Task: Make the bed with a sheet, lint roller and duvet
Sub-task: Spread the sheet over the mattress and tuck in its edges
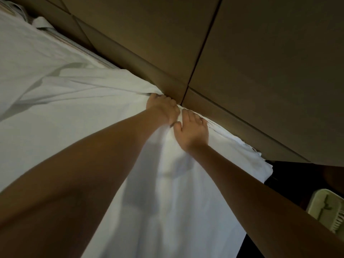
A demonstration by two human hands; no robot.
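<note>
Sheet [74, 108], white, covers the bed from 9 o'clock through to 5 o'clock, its free edge running against the brown padded headboard [242, 71] on a 10-to-4 o'clock line; the tuck-in gap lies at about 1 o'clock from both hands. Left hand [161, 108] is nearer the gap, fingers curled round the bunched edge; right hand [191, 131], just beside it at its 4 o'clock, presses the gathered fold with fingers laid out. Pale green brush-like item [327, 211] at 4 o'clock, identity uncertain; no legible writing.
</note>
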